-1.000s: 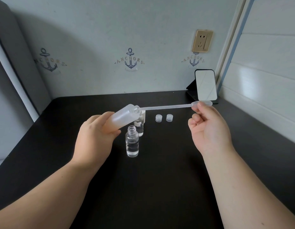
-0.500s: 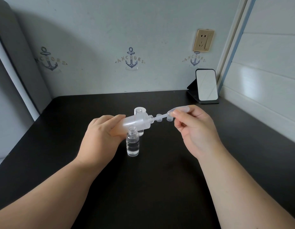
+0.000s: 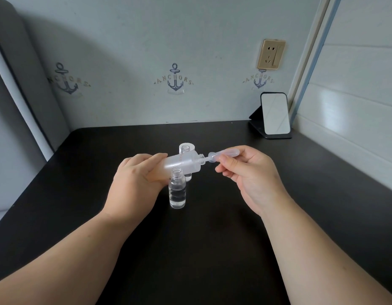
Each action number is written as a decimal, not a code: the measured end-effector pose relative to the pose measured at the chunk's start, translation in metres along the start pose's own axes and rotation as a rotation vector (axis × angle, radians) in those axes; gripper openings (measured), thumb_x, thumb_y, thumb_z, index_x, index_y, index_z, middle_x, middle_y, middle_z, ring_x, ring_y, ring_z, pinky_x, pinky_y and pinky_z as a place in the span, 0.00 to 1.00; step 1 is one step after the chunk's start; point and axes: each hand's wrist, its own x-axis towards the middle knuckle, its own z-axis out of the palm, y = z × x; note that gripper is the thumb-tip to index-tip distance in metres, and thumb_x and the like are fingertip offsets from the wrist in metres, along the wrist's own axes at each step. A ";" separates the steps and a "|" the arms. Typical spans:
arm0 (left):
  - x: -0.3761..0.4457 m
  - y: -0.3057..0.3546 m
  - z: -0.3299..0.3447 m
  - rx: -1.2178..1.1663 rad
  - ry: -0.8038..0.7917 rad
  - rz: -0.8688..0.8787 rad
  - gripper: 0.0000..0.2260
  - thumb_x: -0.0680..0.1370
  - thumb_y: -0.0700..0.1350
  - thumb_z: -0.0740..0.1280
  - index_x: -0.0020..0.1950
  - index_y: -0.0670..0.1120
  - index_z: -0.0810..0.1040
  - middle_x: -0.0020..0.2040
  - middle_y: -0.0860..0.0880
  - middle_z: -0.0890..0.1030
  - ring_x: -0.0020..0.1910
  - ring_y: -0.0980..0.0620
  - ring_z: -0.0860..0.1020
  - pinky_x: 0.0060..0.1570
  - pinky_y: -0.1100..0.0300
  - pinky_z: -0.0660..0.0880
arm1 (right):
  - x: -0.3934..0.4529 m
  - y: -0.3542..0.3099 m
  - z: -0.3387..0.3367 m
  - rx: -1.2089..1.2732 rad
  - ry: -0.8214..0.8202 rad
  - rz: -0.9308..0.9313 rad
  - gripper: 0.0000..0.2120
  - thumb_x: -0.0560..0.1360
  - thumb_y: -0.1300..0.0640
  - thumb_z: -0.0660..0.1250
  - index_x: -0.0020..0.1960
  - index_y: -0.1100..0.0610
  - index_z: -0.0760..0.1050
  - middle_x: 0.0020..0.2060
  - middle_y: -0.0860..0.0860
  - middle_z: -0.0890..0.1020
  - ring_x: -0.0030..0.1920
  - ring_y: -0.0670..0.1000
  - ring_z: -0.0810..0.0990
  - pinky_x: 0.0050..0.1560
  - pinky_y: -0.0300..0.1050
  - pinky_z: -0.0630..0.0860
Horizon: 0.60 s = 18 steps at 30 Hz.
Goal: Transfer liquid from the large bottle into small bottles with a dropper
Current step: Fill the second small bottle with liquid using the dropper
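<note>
Here the left hand [image 3: 135, 181] grips the large bottle [image 3: 181, 165], fingers and thumb curled round its frosted body. The bottle is held above the table [image 3: 212, 249], tipped nearly horizontal, with its open neck pointing to the right.

The right hand [image 3: 252, 179] pinches the dropper [image 3: 219, 155] at its bulb, between thumb and forefinger; the remaining fingers are curled toward the palm. The dropper lies roughly in line with the large bottle. Its thin stem passes into the open neck, and only the bulb and a short length of stem remain outside.

Two small bottles stand upright on the table, both uncapped:
- The near small bottle [image 3: 177, 190] stands just in front of the tilted large bottle and holds clear liquid to about half its height.
- The far small bottle [image 3: 186, 148] stands behind the large bottle, which covers most of it; only its open mouth and its base are visible. Its liquid level cannot be determined.

At the back right corner of the table a small mirror [image 3: 275, 113] leans on a dark stand. A wall socket [image 3: 270, 54] is mounted above it. Anchor decals [image 3: 175, 80] mark the rear wall.
</note>
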 end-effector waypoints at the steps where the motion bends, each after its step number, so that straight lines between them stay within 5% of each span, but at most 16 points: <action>1: 0.000 0.000 0.000 0.004 0.001 0.000 0.22 0.74 0.45 0.76 0.67 0.53 0.80 0.55 0.60 0.75 0.59 0.49 0.72 0.57 0.58 0.65 | 0.000 0.000 0.000 0.006 0.002 0.003 0.04 0.75 0.63 0.74 0.49 0.62 0.84 0.48 0.60 0.87 0.41 0.51 0.85 0.43 0.39 0.79; 12: 0.001 0.000 -0.001 0.006 0.004 -0.017 0.22 0.73 0.46 0.77 0.67 0.53 0.80 0.57 0.55 0.79 0.59 0.49 0.72 0.58 0.55 0.67 | 0.001 -0.002 -0.004 0.091 0.003 0.018 0.04 0.74 0.61 0.73 0.44 0.54 0.86 0.46 0.57 0.87 0.39 0.50 0.83 0.43 0.40 0.78; 18: 0.001 -0.001 0.000 0.002 0.016 -0.040 0.23 0.73 0.46 0.77 0.68 0.53 0.80 0.55 0.57 0.78 0.58 0.51 0.71 0.57 0.57 0.66 | 0.006 -0.004 -0.011 0.244 0.092 0.046 0.05 0.76 0.61 0.71 0.50 0.62 0.82 0.46 0.55 0.86 0.37 0.50 0.81 0.41 0.40 0.77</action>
